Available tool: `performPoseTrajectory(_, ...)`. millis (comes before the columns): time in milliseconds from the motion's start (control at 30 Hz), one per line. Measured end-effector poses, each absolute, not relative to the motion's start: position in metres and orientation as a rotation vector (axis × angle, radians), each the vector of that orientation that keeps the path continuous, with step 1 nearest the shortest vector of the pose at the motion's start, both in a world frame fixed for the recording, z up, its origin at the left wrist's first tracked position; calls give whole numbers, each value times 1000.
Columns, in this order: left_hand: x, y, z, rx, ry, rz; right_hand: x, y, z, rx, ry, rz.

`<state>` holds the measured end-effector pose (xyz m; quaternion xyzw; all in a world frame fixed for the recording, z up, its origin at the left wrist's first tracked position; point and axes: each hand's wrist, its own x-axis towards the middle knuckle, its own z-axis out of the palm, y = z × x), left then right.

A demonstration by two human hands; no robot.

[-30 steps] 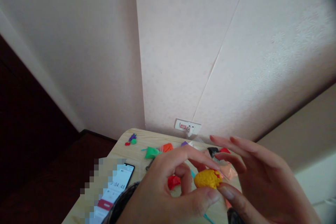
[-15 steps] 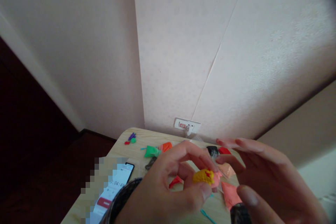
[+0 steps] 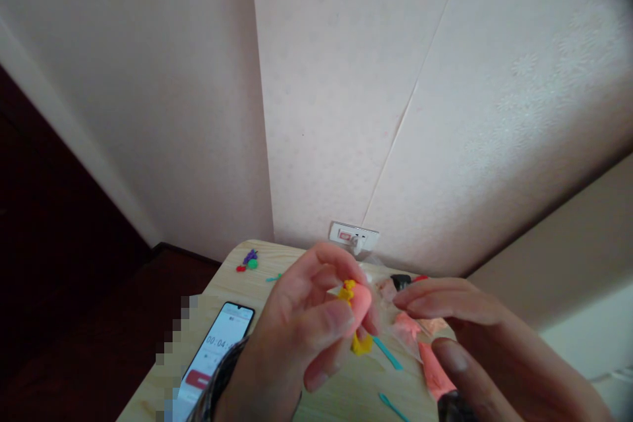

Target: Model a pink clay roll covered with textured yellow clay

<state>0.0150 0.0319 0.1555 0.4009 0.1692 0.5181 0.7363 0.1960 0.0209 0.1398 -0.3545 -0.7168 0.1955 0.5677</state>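
My left hand point(image 3: 316, 323) is closed around a small lump of modelling clay point(image 3: 361, 306), pinched between thumb and fingers above the table. The lump's smooth pink side faces me, with bumpy yellow clay showing at its upper left and below. To the right hovers my right hand point(image 3: 475, 330), apart from the lump, its thumb and fingers spread with nothing between them. Near it lie a clear bag with pink clay point(image 3: 406, 326) and another pink packet point(image 3: 436, 369). A teal modelling tool point(image 3: 388, 353) lies just below the held lump.
A phone point(image 3: 212, 346) showing a timer lies on the wooden table point(image 3: 277, 254) at the left. Small purple, green and red clay pieces point(image 3: 251, 258) sit at the far left corner. Another teal tool point(image 3: 393, 407) is near the front. The wall has a socket point(image 3: 353, 236) with a plug.
My left hand has turned the clay lump, so its pink side now shows instead of mostly yellow, and has shifted left. My right hand has moved slightly down and left, staying spread.
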Motion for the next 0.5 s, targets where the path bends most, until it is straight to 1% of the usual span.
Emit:
performPoseTrajectory(133,17,31,156,776,258,1293,194,20,147,-902,-1967,432)
performPoseTrajectory(267,18,30,155,729,177,1273,183,18,146,-928,-1930,348)
performPoseTrajectory(500,21,28,155,635,75,1250,181,20,143,-789,-2009,203)
